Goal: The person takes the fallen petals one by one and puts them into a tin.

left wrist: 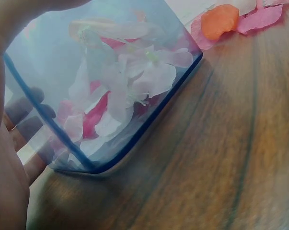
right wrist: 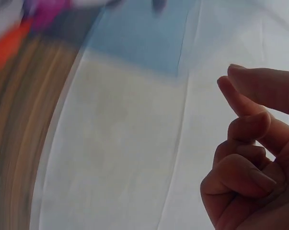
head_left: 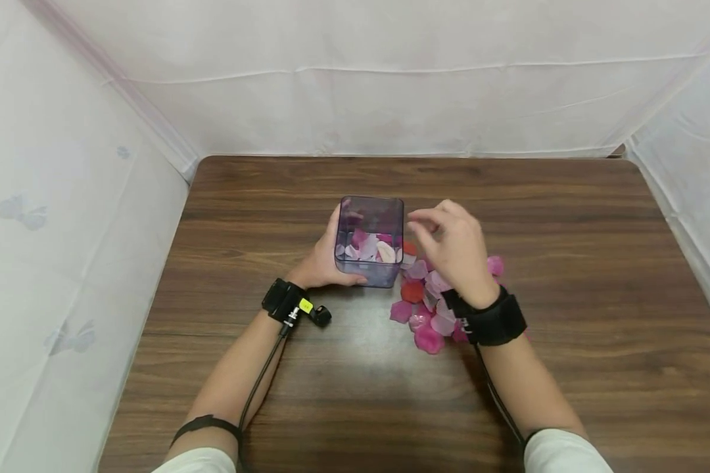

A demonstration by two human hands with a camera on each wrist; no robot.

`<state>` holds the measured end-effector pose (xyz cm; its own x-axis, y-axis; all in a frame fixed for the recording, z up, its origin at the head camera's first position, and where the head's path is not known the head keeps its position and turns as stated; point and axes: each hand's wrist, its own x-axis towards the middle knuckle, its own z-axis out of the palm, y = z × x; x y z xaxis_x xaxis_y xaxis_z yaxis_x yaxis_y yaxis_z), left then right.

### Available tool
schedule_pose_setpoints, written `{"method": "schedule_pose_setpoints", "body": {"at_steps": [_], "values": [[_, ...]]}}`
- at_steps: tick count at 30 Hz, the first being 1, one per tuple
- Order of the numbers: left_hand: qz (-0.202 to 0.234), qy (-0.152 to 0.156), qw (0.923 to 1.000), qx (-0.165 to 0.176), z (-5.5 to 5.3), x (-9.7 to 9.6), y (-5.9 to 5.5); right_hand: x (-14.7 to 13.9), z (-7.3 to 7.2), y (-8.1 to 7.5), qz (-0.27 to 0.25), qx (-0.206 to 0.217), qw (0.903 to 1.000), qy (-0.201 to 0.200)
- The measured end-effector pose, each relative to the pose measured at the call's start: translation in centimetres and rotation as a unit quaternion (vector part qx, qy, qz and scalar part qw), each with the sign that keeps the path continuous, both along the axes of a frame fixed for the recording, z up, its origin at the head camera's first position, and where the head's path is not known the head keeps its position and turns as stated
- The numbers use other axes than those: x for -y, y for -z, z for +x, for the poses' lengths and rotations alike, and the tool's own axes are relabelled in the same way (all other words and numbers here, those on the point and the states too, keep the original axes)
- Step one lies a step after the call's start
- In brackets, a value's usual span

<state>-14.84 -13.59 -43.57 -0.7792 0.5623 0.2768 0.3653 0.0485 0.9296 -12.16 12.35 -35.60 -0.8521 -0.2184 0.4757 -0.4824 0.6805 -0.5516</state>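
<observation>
My left hand (head_left: 327, 261) holds a clear, purple-tinted plastic box (head_left: 369, 274) by its left side, thumb along the near wall. Its open top faces up toward the head camera. Pink, white and magenta artificial petals (head_left: 367, 246) lie inside; through the wall in the left wrist view, the petals (left wrist: 130, 81) look piled up. Just right of the box's rim is my right hand (head_left: 452, 246), thumb and forefinger tips close together with nothing visible between them. In the right wrist view its other fingers (right wrist: 230, 179) are bent toward the palm.
A loose heap of pink, magenta and red petals (head_left: 428, 339) lies on the brown wooden table (head_left: 242, 217), right of the box and partly under my right wrist. White curtains (head_left: 390, 112) surround the table's back and sides. Black cables (head_left: 260, 381) run along both forearms.
</observation>
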Motion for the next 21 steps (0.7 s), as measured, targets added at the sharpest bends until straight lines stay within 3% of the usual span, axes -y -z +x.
{"method": "schedule_pose_setpoints", "body": {"at_steps": [3,6,9,14,17,21], "values": [[-0.007,-0.003,1.0000,-0.004,0.0,0.2,0.0,-2.9,-0.7,0.0,0.021,0.034,0.9987,0.032],[-0.008,-0.003,1.0000,-0.004,0.0,0.4,-0.1,-6.0,-1.2,0.2,0.058,0.105,0.9911,0.058],[-0.009,-0.006,0.9999,-0.005,0.0,0.5,-0.3,-9.0,-1.7,0.3,0.101,0.197,0.9724,0.072],[-0.021,-0.015,0.9996,-0.009,0.0,0.7,-0.5,-12.3,-2.7,1.0,0.170,0.333,0.9262,0.051],[-0.026,-0.018,0.9994,-0.015,0.0,0.7,-0.6,-13.1,-3.3,1.9,0.182,0.369,0.9105,0.034],[-0.028,-0.021,0.9991,-0.023,0.1,0.6,-0.6,-13.2,-3.7,2.6,0.193,0.390,0.9000,0.022]]}}
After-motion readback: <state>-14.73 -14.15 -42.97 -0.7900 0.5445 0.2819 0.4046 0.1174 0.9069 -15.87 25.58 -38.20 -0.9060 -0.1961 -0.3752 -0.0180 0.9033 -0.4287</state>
